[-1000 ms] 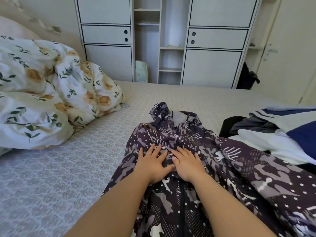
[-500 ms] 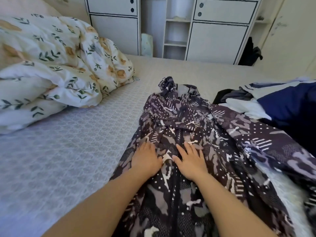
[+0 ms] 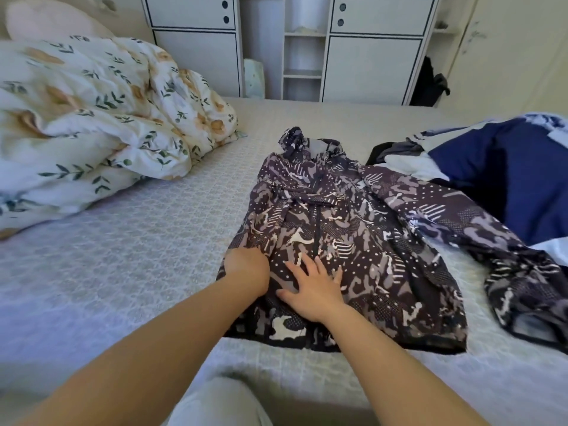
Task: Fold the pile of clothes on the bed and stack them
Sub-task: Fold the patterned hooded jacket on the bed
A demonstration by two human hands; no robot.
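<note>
While our right hand point(image 3: 316, 289) lies flat with fingers spread on the patterned jacket point(image 3: 347, 241), our left hand point(image 3: 247, 269) curls at its edge, grip unclear. Beneath them spreads the bed point(image 3: 123, 256); white cabinets point(image 3: 368, 50) stand beyond.

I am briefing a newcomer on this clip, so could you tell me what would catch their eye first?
First the dark patterned jacket spread on the bed, with the right hand flat on it and the left hand at its left edge. Next the floral duvet bunched far left, and the navy-and-white clothes heaped right.

left hand point(image 3: 247, 267) curled, right hand point(image 3: 313, 285) flat — fingers spread
</note>
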